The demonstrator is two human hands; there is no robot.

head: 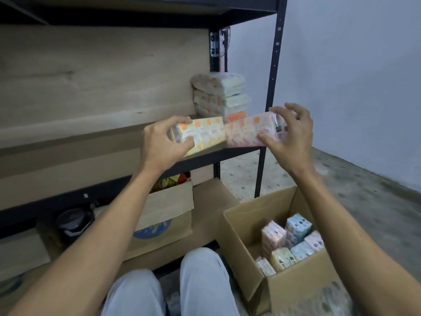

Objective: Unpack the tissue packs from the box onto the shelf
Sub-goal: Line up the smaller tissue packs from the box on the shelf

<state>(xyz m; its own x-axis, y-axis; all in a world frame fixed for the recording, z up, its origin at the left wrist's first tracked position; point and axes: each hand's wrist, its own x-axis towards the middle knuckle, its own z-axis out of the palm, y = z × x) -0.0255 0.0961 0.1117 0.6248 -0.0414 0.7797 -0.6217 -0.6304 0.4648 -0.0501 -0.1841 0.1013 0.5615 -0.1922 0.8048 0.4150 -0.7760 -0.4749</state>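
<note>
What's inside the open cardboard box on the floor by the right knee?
Several tissue packs, pink, blue and yellow, stand packed together in the cardboard box. Whether more lie beneath them is hidden.

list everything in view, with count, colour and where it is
shelf: one, black frame, wooden boards, ahead
stacked packs: one pile, pale and orange, shelf's back right
yellow pack: one, at shelf edge, in left hand
pink pack: one, beside it, in right hand
open box: one, brown, floor at right
packs in box: several, pink, blue, yellow
second box: one, brown, blue print, under shelf
left hand: grips yellow pack
right hand: grips pink pack
</note>
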